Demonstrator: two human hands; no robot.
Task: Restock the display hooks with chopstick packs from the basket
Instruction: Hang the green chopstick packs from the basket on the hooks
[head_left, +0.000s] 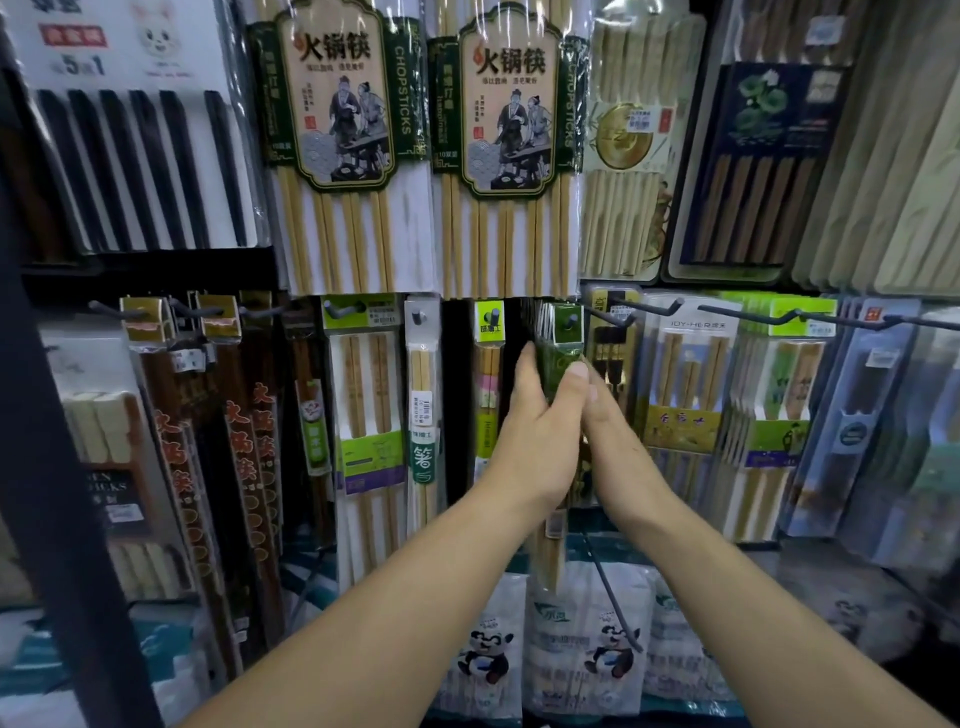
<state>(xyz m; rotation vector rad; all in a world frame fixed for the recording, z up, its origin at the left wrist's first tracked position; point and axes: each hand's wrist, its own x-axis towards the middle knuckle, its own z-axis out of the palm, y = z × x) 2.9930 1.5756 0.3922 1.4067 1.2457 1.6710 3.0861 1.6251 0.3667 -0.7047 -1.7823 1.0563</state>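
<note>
A stack of green-headed chopstick packs (562, 332) hangs on a display hook (571, 321) at the middle of the lower row. My left hand (535, 431) lies flat against the stack's left side, thumb across its front. From the right, my right hand (613, 431) presses in with straight fingers, so the packs are squeezed between both palms. The lower ends of the packs (551, 551) hang below my wrists. The basket is out of view.
Neighbouring hooks carry other chopstick packs: a slim green pack (425, 415) and a lime one (488, 384) to the left, yellow-labelled packs (680, 395) to the right. Bare hook arms (649, 307) jut out at right. Panda-printed bags (587, 649) hang below. A dark post (57, 467) stands left.
</note>
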